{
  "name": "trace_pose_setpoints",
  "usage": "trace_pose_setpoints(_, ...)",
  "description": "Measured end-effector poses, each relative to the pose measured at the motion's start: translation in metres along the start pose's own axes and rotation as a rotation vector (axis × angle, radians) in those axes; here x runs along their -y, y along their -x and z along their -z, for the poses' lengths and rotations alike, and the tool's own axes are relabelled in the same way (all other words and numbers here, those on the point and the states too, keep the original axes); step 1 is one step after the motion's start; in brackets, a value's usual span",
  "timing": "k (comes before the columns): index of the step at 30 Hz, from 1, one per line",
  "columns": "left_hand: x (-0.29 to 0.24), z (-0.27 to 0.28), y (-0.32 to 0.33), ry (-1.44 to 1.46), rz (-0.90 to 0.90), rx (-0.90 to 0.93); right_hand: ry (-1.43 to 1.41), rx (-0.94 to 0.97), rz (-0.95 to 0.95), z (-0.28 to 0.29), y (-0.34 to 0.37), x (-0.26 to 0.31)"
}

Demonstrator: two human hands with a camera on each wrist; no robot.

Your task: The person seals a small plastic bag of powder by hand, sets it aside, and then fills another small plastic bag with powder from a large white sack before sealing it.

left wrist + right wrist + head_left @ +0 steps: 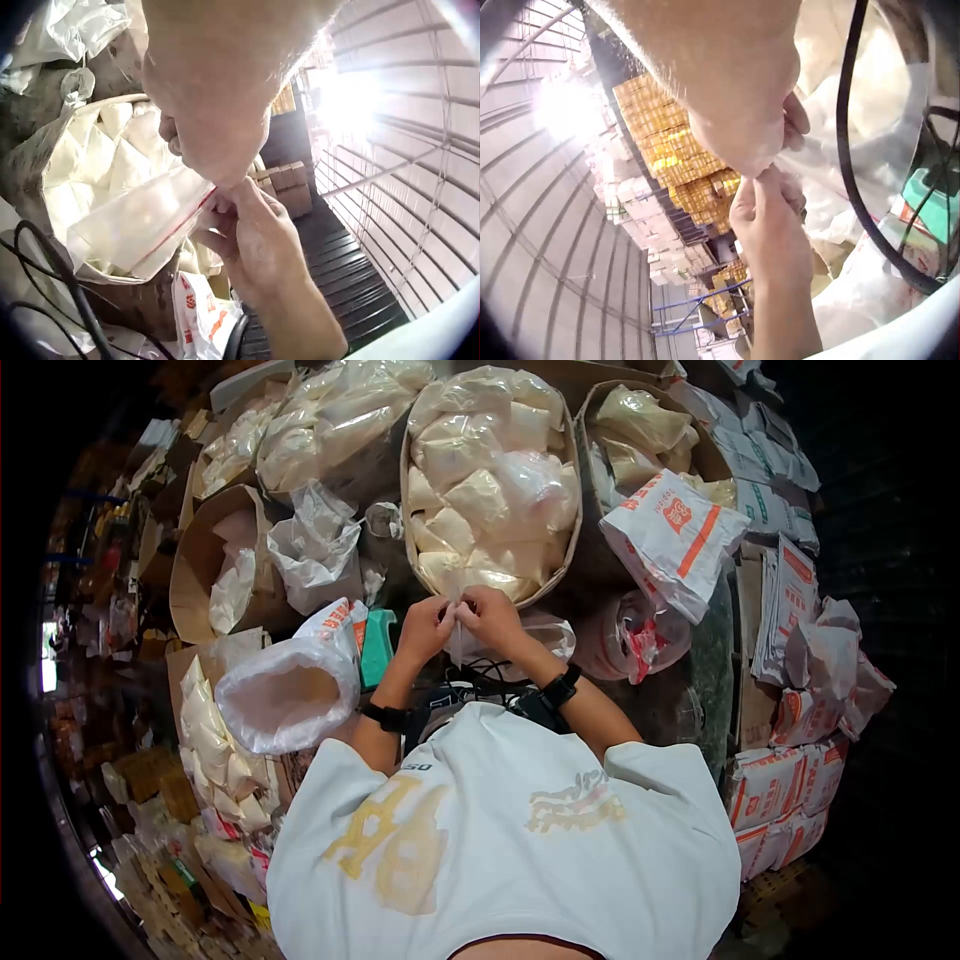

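My left hand (427, 628) and right hand (490, 622) meet in front of my chest, fingertips close together. Between them they pinch the top edge of a clear plastic zip bag (154, 217), which has a red line along its mouth. In the head view the bag (458, 646) hangs edge-on below the fingers. Just beyond the hands stands a large carton (576, 535) filled with packets of cream-coloured powder (480, 500). The left wrist view shows the bag overlapping that carton. Part of each hand's fingers is hidden behind the wrists there.
At left, an open white sack (240, 710) stands by a green plastic piece (376, 648). A clear round tub (600, 645) with something red in it sits at right, below a printed white bag (675, 535). Stacked printed bags (790, 785) line the far right. Black cables (847, 127) hang near the wrists.
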State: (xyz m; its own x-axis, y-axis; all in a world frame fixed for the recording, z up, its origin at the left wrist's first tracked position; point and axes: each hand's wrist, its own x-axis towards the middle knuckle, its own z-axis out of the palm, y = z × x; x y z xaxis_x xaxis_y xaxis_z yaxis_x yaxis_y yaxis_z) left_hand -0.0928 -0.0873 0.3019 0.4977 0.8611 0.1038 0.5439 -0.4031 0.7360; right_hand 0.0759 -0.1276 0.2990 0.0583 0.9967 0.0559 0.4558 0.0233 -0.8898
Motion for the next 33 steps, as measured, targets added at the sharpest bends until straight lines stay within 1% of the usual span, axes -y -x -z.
trace_pose_setpoints(4,0.000,-0.008,0.004,-0.069,-0.175,-0.093,-0.085,0.080,-0.088,0.003,-0.002,0.001)
trace_pose_setpoints(6,0.000,-0.009,0.005,-0.135,-0.211,-0.098,-0.144,0.113,-0.121,0.006,-0.004,0.003)
trace_pose_setpoints(7,0.000,-0.010,0.006,-0.165,-0.227,-0.098,-0.118,0.090,-0.115,0.003,-0.004,0.000)
trace_pose_setpoints(9,0.007,-0.015,0.008,-0.178,-0.217,-0.147,-0.068,0.043,-0.099,-0.007,-0.007,-0.007)
trace_pose_setpoints(10,0.011,-0.019,0.009,-0.184,-0.213,-0.171,-0.012,0.013,-0.148,-0.004,-0.008,-0.012)
trace_pose_setpoints(11,0.016,-0.018,0.012,-0.174,-0.174,-0.175,0.043,-0.019,-0.198,-0.001,-0.009,-0.017)
trace_pose_setpoints(12,0.024,-0.010,0.016,-0.168,-0.151,-0.155,0.086,-0.073,-0.262,-0.002,-0.008,-0.019)
trace_pose_setpoints(13,0.027,-0.007,0.010,-0.153,-0.147,-0.139,0.080,-0.004,-0.217,-0.004,-0.010,-0.035)
trace_pose_setpoints(14,0.028,-0.008,0.008,-0.125,-0.186,-0.160,0.073,0.033,-0.157,-0.005,-0.009,-0.051)
trace_pose_setpoints(16,0.029,-0.008,0.005,-0.098,-0.119,-0.133,0.097,0.037,-0.166,0.000,-0.011,-0.044)
trace_pose_setpoints(19,0.019,-0.005,0.000,0.001,-0.057,-0.107,0.116,0.209,-0.268,0.003,-0.015,-0.027)
trace_pose_setpoints(22,0.017,-0.008,-0.003,0.145,-0.041,-0.068,-0.098,0.173,-0.338,-0.019,-0.011,-0.034)
trace_pose_setpoints(23,0.016,-0.007,-0.003,0.151,-0.100,-0.061,-0.098,0.233,-0.424,-0.022,-0.012,-0.037)
trace_pose_setpoints(26,0.022,-0.005,-0.003,0.046,-0.167,-0.062,0.007,0.202,-0.344,-0.038,-0.007,-0.055)
trace_pose_setpoints(27,0.033,-0.008,-0.002,-0.045,-0.171,-0.074,0.226,0.220,-0.436,-0.036,-0.007,-0.047)
trace_pose_setpoints(30,0.059,-0.006,0.003,-0.273,-0.137,-0.080,0.368,0.181,-0.489,-0.023,-0.005,-0.044)
trace_pose_setpoints(33,0.071,-0.005,0.010,-0.326,-0.117,-0.079,0.449,0.243,-0.512,-0.008,-0.010,-0.040)
